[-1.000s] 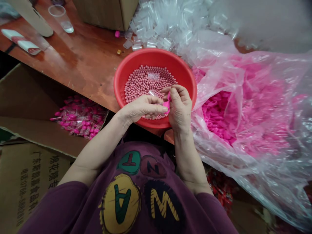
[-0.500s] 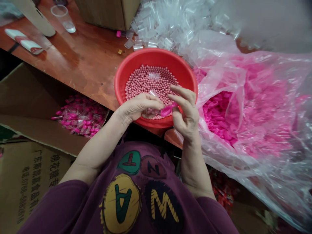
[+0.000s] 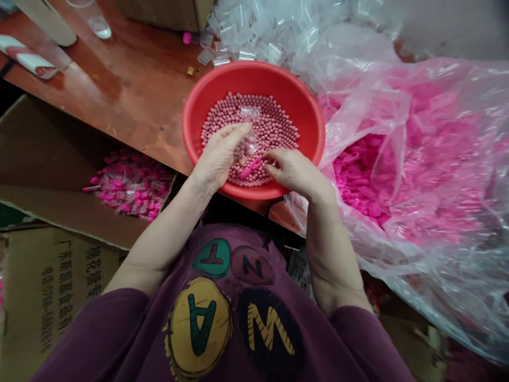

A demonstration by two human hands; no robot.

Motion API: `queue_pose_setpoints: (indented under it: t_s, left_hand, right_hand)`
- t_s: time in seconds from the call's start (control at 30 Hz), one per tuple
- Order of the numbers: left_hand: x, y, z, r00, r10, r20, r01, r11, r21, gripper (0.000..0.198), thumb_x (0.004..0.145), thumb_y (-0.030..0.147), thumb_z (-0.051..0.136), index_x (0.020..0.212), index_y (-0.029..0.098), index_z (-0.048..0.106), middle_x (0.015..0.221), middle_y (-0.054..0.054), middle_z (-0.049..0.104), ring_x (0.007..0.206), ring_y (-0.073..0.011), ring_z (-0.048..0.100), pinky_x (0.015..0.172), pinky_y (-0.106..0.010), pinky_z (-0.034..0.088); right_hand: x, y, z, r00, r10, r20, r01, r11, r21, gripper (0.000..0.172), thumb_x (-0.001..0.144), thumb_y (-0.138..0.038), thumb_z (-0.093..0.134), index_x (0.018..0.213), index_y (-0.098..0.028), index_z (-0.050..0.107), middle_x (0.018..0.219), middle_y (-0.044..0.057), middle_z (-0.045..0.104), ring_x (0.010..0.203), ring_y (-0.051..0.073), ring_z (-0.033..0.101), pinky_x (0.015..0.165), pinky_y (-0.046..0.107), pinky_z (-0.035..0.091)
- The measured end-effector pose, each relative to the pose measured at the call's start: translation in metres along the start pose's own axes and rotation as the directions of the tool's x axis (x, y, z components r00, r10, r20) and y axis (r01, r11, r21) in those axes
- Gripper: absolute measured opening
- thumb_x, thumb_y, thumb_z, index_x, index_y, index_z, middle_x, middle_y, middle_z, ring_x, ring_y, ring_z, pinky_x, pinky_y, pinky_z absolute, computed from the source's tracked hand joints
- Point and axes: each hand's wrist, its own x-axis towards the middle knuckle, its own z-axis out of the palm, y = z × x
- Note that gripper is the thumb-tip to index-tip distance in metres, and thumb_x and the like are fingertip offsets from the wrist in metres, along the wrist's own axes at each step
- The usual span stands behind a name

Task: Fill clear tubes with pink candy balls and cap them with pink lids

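Observation:
My left hand (image 3: 220, 154) is closed over the near left part of the red basin (image 3: 314, 127), its fingers around a small clear plastic tube (image 3: 249, 143) that seems to hold pink balls. Between the thumb and fingertips of my right hand (image 3: 296, 172) is a bright pink plastic piece (image 3: 250, 168) with a rounded end pointing left. This piece is just below the tube, apart from it as far as I can see. Small pink balls (image 3: 274, 122) cover the basin's bottom, and another clear tube (image 3: 249, 112) lies on them.
Right of the basin, a translucent bag (image 3: 433, 159) gapes over many pink plastic pieces (image 3: 360, 175). Clear tubes (image 3: 274, 32) are heaped behind. At left, a cardboard box (image 3: 47, 154) holds filled pink-ended tubes (image 3: 131, 185). A plastic cup (image 3: 93, 21) stands on the brown table (image 3: 131, 95).
My right hand has turned and moved lower left, its fingers now pinching the pink piece. My left hand has moved slightly up and tilted the tube. The whole view has shifted a little.

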Motion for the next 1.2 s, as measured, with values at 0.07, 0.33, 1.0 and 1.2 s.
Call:
queue_pose_setpoints:
  t_s: [0.07, 0.33, 1.0, 1.2]
  left_hand:
    - [0.001, -0.001, -0.001, 0.998, 0.03, -0.049, -0.031, 0.999, -0.015, 0.034, 0.098, 0.052, 0.082, 0.105, 0.021, 0.071, 0.098, -0.006, 0.076, 0.078, -0.0127, 0.065, 0.062, -0.023, 0.043]
    - [0.001, 0.0, 0.0, 0.996, 0.066, -0.063, -0.071, 0.995, -0.073, 0.017, 0.097, 0.029, 0.076, 0.111, 0.021, 0.069, 0.103, -0.003, 0.075, 0.08, -0.0116, 0.067, 0.068, -0.025, 0.046]
    - [-0.005, 0.006, 0.001, 0.989, -0.057, 0.14, 0.082, 0.98, -0.181, 0.009, 0.096, 0.02, 0.074, 0.105, 0.017, 0.073, 0.09, -0.001, 0.074, 0.073, -0.0101, 0.067, 0.067, -0.024, 0.051]
    - [-0.007, 0.007, 0.002, 0.978, -0.074, 0.195, 0.115, 0.972, -0.206, 0.017, 0.097, 0.013, 0.067, 0.112, 0.016, 0.074, 0.097, -0.002, 0.075, 0.076, -0.0092, 0.069, 0.067, -0.022, 0.051]
  right_hand:
    - [0.012, -0.006, 0.001, 0.996, 0.018, 0.089, -0.009, 0.995, -0.101, 0.029, 0.099, -0.021, 0.07, 0.127, -0.017, 0.079, 0.127, 0.016, 0.084, 0.114, 0.033, 0.078, 0.098, 0.044, 0.06]
    - [0.044, -0.015, 0.017, 0.982, 0.08, 0.172, -0.023, 0.95, -0.312, 0.016, 0.1, -0.025, 0.072, 0.109, -0.017, 0.083, 0.11, 0.02, 0.085, 0.102, 0.038, 0.082, 0.086, 0.044, 0.062]
    - [0.009, -0.016, 0.032, 0.879, 0.136, -0.457, 0.295, 0.597, 0.746, 0.046, 0.09, -0.065, 0.087, 0.116, -0.03, 0.074, 0.11, 0.002, 0.079, 0.097, 0.02, 0.077, 0.096, 0.041, 0.068]
    - [0.0, -0.009, 0.026, 0.806, 0.169, -0.567, 0.297, 0.713, 0.635, 0.038, 0.103, -0.061, 0.076, 0.129, -0.034, 0.077, 0.123, 0.003, 0.08, 0.112, 0.023, 0.078, 0.109, 0.047, 0.064]
